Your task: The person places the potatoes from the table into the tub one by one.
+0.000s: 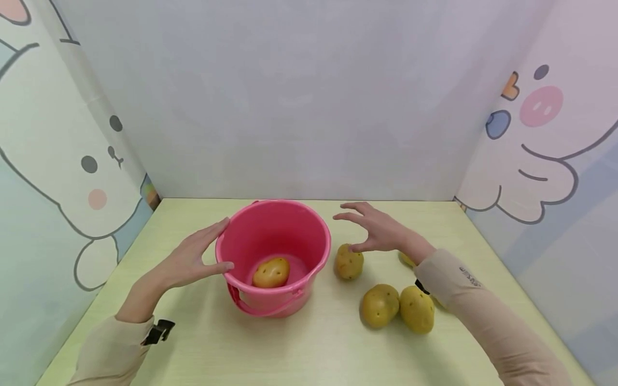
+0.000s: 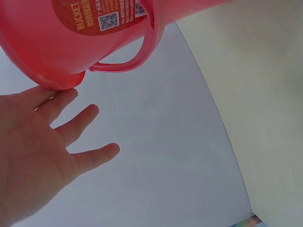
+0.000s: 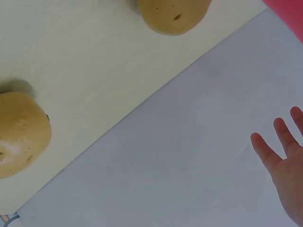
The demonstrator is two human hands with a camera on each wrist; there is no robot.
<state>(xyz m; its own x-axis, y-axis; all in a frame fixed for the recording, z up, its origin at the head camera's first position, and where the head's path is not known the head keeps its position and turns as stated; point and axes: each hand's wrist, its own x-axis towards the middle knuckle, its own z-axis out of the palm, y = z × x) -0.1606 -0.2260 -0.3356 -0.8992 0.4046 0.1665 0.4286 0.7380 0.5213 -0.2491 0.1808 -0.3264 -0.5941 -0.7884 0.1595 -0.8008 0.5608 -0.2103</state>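
A pink bucket (image 1: 285,300) stands upright on the table, its handle hanging down the front side. Inside it lies one yellow potato (image 1: 271,273). My left hand (image 1: 193,257) is at the bucket's left rim; in the left wrist view the fingers (image 2: 78,125) are spread and fairly straight, with some fingertips against the rim. Right of the bucket, my right hand (image 1: 381,228) hovers with spread, slightly bent fingers and holds nothing. Just below its thumb in the head view sits another potato (image 1: 349,262).
Two potatoes, one (image 1: 380,305) beside the other (image 1: 417,310), lie on the table's right part. More yellow pieces (image 1: 406,259) are mostly hidden under my right forearm. A pale wall (image 1: 309,107) closes the back, and cartoon-printed walls (image 1: 545,161) flank the table.
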